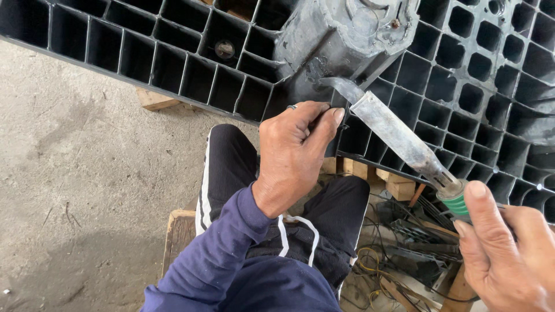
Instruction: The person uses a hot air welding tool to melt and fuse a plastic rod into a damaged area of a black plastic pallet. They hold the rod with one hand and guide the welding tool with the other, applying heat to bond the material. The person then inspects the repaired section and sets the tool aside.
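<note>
From the head view, a long grey metal iron (399, 138) is gripped at its green handle (457, 203) by the closed right hand (509, 254), tip on the black ribbed plastic pallet (173, 63); the left hand (295, 153) is curled on the pallet edge; the iron is judged stiff, best held by the handle

You have two hands in view: your left hand (293, 151) and your right hand (506, 248). One ring (292, 107) shows on your left hand. You have one heat tool (399, 138) with a flat metal blade and a green handle. One black plastic grid pallet (173, 63) lies before you, with one grey block foot (347, 34). Several wooden blocks (399, 186) sit under it, at least three; one tangle of wires (399, 254).
</note>
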